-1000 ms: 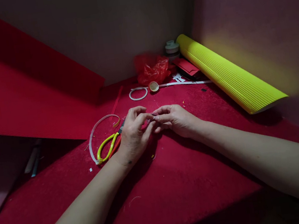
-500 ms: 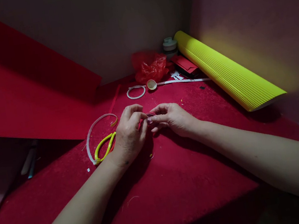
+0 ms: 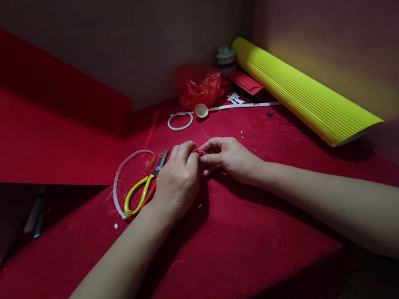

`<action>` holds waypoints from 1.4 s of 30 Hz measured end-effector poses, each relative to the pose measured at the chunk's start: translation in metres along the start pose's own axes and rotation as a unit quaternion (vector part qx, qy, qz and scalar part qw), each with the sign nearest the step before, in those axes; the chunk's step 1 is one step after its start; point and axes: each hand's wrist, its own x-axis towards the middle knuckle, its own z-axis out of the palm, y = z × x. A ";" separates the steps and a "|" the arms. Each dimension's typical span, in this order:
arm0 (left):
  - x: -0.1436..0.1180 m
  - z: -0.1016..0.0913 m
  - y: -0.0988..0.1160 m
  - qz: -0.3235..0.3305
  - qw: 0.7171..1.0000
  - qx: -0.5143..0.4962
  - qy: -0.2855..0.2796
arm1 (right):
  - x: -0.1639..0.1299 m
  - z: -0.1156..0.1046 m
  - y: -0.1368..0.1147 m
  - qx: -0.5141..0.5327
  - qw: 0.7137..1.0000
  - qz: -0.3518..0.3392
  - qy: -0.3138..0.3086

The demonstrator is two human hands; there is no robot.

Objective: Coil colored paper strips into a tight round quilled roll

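Observation:
Between my two hands is a small red coiled piece (image 3: 201,152), mostly hidden by the fingers. My left hand (image 3: 179,176) is closed at its left side, its back turned up to the camera. From the right, my right hand (image 3: 227,156) pinches the piece between thumb and fingers. Scissors with yellow and orange handles (image 3: 139,194) lie just left of my left hand, blades pointing away. A pale curved strip (image 3: 115,184) loops around behind their handles.
The red-covered table (image 3: 245,252) carries a white ring (image 3: 180,121), a small round cup-like piece (image 3: 201,111), a long white strip (image 3: 245,105) and a red plastic bag (image 3: 200,89). A yellow corrugated roll (image 3: 307,91) leans at right; a large red corrugated sheet (image 3: 30,120) spreads at left.
My left hand has turned over the red piece, its fingers closing in and its wrist shifting right. More of the scissors shows, including the blades. My right hand keeps its pinch.

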 end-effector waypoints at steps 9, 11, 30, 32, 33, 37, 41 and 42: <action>0.000 -0.002 0.003 -0.007 0.998 -0.040 -0.037 | 0.000 -0.001 0.001 0.003 1.000 -0.004 -0.008; 0.001 -0.005 0.001 -0.020 0.996 -0.077 -0.029 | 0.000 -0.001 0.001 0.007 1.000 -0.006 -0.007; 0.002 -0.005 -0.006 -0.127 0.976 -0.174 0.022 | 0.003 -0.002 -0.002 0.002 1.000 0.018 0.006; 0.004 -0.004 -0.007 -0.214 0.943 -0.254 0.014 | 0.004 -0.005 -0.002 0.022 0.999 0.024 -0.005; 0.005 -0.004 -0.007 -0.252 0.917 -0.308 0.008 | 0.004 -0.006 -0.002 0.035 0.999 0.028 -0.012; 0.009 -0.006 -0.008 -0.328 0.793 -0.512 -0.045 | 0.005 -0.011 -0.002 0.079 0.995 0.030 -0.044; 0.011 -0.012 -0.007 -0.332 0.747 -0.572 -0.063 | 0.005 -0.013 -0.001 0.077 0.995 0.026 -0.063; 0.011 -0.012 -0.007 -0.337 0.740 -0.579 -0.061 | 0.005 -0.013 -0.001 0.074 0.995 0.024 -0.064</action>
